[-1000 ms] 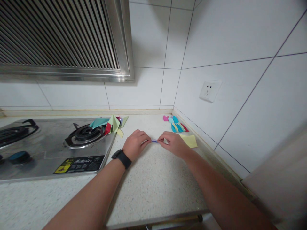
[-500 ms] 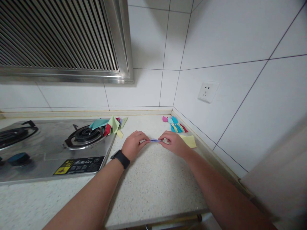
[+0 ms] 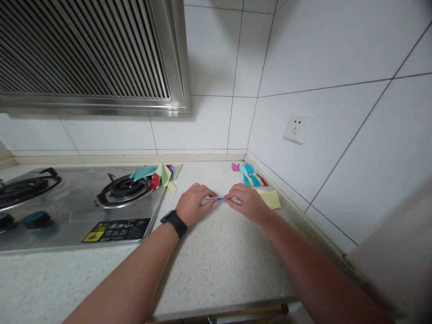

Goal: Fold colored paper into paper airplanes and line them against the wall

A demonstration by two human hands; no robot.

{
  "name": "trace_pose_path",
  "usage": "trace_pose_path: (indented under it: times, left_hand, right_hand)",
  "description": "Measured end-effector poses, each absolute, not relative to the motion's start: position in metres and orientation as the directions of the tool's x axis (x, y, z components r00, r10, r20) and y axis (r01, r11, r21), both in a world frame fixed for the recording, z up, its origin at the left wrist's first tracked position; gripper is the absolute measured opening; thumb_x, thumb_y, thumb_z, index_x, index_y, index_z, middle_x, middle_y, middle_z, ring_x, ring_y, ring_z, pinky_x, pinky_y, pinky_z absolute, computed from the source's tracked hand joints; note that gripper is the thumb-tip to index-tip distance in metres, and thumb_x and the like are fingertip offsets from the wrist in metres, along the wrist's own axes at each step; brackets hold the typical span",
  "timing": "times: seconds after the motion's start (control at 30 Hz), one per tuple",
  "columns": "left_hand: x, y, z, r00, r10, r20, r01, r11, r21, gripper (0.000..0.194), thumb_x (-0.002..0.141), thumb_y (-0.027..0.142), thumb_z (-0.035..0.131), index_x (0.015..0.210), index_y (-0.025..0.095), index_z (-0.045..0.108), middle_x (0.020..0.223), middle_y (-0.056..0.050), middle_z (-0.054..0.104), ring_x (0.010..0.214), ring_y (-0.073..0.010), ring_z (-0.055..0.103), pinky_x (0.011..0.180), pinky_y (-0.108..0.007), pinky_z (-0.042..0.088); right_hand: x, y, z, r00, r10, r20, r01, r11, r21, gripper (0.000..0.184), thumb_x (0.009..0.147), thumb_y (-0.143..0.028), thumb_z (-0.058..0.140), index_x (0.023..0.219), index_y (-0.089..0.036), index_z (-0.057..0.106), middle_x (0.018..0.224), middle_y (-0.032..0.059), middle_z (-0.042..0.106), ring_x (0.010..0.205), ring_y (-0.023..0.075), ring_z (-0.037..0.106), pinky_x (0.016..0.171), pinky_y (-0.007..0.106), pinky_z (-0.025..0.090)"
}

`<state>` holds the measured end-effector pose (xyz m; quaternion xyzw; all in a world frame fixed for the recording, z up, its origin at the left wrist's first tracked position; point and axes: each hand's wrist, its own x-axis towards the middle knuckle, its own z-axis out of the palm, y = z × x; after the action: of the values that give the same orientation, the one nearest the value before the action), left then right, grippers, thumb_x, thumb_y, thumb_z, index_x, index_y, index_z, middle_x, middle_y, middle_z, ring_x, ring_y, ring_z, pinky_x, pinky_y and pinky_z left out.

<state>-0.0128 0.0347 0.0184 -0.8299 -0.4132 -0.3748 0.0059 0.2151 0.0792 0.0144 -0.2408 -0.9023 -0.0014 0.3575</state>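
A small folded piece of purple-blue paper (image 3: 220, 198) is pinched between both hands above the countertop (image 3: 226, 256). My left hand (image 3: 195, 203) grips its left end between thumb and fingers; a black watch sits on that wrist. At the other end my right hand (image 3: 248, 202) pinches the paper the same way. Only a thin strip shows between the fingertips, so its full folded shape is hidden. Just beyond the right hand lies a yellow sheet of paper (image 3: 270, 199).
Folded papers in several colours (image 3: 163, 174) rest at the right edge of the gas stove (image 3: 74, 229). More folded pieces (image 3: 253, 180) lie by the right wall. A range hood (image 3: 172, 108) overhangs the stove, and a wall socket (image 3: 299, 128) is at right.
The hands have drawn slightly closer together, and less of the purple-blue paper shows between them. The whole view has shifted a little.
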Motion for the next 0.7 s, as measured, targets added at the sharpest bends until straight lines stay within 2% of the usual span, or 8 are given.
trace_pose_path:
  times: [0.13, 0.4, 0.7]
  left_hand:
    - [-0.012, 0.035, 0.018, 0.417, 0.67, 0.614, 0.712, -0.661, 0.238, 0.016, 0.089, 0.031, 0.056, 0.09, 0.023, 0.07, 0.084, -0.003, 0.068, 0.085, -0.0187, 0.055, 0.078, -0.033, 0.044]
    - [-0.011, 0.034, 0.017, 0.443, 0.645, 0.622, 0.742, -0.654, 0.149, 0.014, 0.088, 0.028, 0.056, 0.084, 0.021, 0.068, 0.08, -0.004, 0.067, 0.08, -0.0187, 0.055, 0.073, -0.032, 0.044]
    - [-0.009, 0.032, 0.016, 0.419, 0.653, 0.631, 0.742, -0.647, 0.177, 0.01, 0.085, 0.024, 0.058, 0.079, 0.02, 0.066, 0.076, -0.002, 0.066, 0.079, -0.0179, 0.054, 0.073, -0.031, 0.044]
  right_hand:
    - [0.211, 0.074, 0.017, -0.653, 0.415, 0.634, 0.437, 0.89, -0.132, 0.009, 0.083, -0.019, 0.062, 0.09, -0.021, 0.067, 0.083, 0.004, 0.064, 0.082, 0.0178, 0.057, 0.074, 0.032, 0.044]
    - [0.205, 0.071, 0.017, -0.684, 0.403, 0.608, 0.417, 0.9, -0.127, 0.008, 0.085, -0.02, 0.06, 0.089, -0.022, 0.067, 0.082, 0.0043, 0.065, 0.082, 0.0187, 0.056, 0.074, 0.033, 0.044]
    - [0.201, 0.068, 0.019, -0.707, 0.392, 0.588, 0.401, 0.908, -0.123, 0.01, 0.087, -0.019, 0.057, 0.085, -0.021, 0.066, 0.079, 0.0044, 0.064, 0.081, 0.0183, 0.055, 0.073, 0.032, 0.043]
